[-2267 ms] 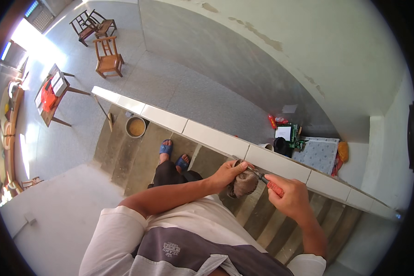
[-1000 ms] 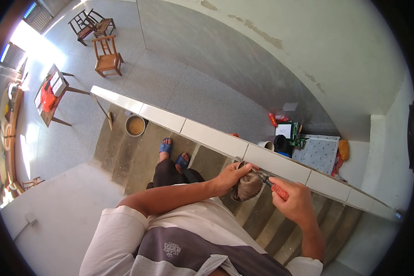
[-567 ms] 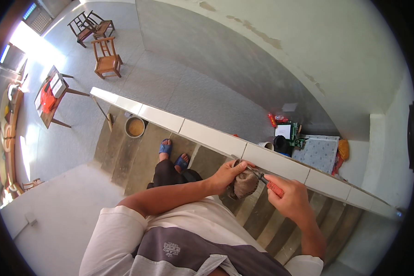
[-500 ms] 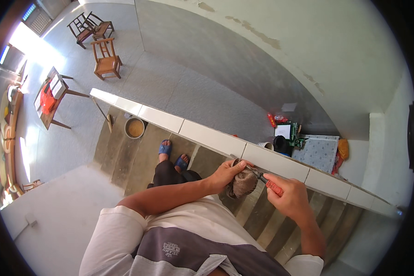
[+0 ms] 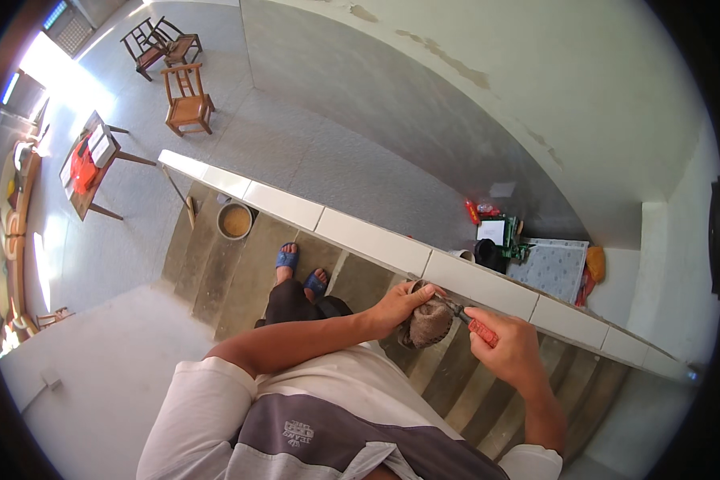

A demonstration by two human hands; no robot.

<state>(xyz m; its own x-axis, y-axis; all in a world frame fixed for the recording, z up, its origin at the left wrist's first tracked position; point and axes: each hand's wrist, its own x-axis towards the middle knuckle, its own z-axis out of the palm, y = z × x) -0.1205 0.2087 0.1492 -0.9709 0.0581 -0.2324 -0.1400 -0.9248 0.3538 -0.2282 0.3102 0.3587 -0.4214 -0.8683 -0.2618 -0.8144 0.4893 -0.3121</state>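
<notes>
My left hand (image 5: 398,309) is closed on the upper edge of a brown shoe-like piece (image 5: 429,324), thumb on top. The piece has a rough, fabric-like surface and dark stitches along its rim. My right hand (image 5: 510,347) grips a red-handled awl-like tool (image 5: 482,332). Its dark metal shaft points left to the top of the brown piece, close to my left fingertips. The very tip of the tool is hidden there. Both hands are held in front of my body, just on the near side of a white-tiled ledge.
The white-tiled ledge (image 5: 372,240) runs diagonally beyond my hands. Stairs (image 5: 488,400) lie below, with a pot of brownish liquid (image 5: 235,221) on a step. Past the ledge are chairs (image 5: 187,108), a table with a red bag (image 5: 83,170) and a pile with a patterned sheet (image 5: 548,268).
The brown piece has turned slightly in my left hand. My right hand and the red-handled tool have shifted a little to the right and down.
</notes>
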